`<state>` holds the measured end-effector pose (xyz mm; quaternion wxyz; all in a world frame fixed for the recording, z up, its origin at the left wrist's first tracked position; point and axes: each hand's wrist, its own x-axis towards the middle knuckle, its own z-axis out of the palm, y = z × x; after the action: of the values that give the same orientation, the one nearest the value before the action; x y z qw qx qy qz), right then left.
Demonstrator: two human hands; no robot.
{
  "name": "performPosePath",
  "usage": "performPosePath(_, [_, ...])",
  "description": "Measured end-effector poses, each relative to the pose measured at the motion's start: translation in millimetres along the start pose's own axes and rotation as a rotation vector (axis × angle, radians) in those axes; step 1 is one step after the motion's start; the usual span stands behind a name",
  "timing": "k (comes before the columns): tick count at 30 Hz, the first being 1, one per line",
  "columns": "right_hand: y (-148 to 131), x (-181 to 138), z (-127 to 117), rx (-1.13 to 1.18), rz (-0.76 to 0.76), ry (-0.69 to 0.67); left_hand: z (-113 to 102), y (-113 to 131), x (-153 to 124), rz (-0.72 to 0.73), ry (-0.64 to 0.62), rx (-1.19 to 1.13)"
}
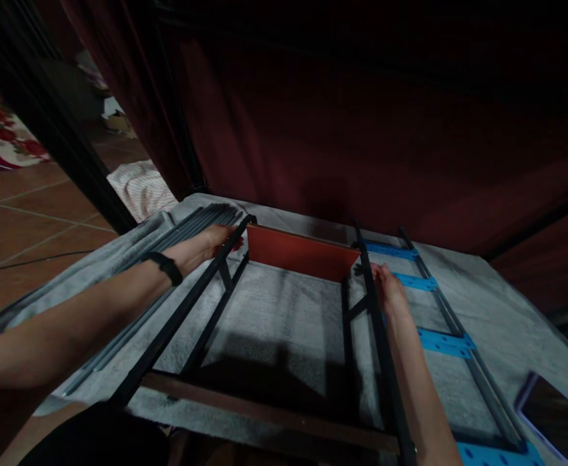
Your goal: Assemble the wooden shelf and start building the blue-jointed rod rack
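In front of me stands a black metal frame [191, 305] with long side rails and short cross braces. A reddish-brown board [303, 251] spans its far end, and a brown board [269, 402] edge-on spans the near end. My left hand [223, 239], with a black band on the wrist, is closed around the far left corner; the rail partly hides its fingers. At the far right corner, my right hand [386, 283] has its fingers curled against the outside of the rail, next to the board's end. Some of its fingertips are hidden.
Several thin grey tubes [186, 228] lie on the grey cloth [274, 304] at left. To the right lie rails with blue perforated plates [442, 342] and a phone [550, 414]. Dark red curtain [313, 149] hangs behind; tiled floor [35, 226] shows at left.
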<state>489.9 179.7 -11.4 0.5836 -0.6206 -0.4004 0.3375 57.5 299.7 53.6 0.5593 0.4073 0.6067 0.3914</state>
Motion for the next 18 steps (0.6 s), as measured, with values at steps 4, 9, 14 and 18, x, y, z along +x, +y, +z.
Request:
performPosePath(4, [-30, -9, 2, 0.218, 0.269, 0.008, 16, 12, -5, 0.053, 0.006, -0.008])
performPosePath(9, [-55, -13, 21, 0.239, 0.340, -0.098, 21, 16, -9, 0.123, 0.007, 0.104])
performPosePath(14, [-65, -3, 41, 0.164, 0.406, -0.039, 22, 19, -9, 0.149, -0.034, 0.224])
performPosePath(18, [-68, 4, 48, 0.176, 0.433, -0.020, 22, 26, -8, 0.050, -0.147, 0.207])
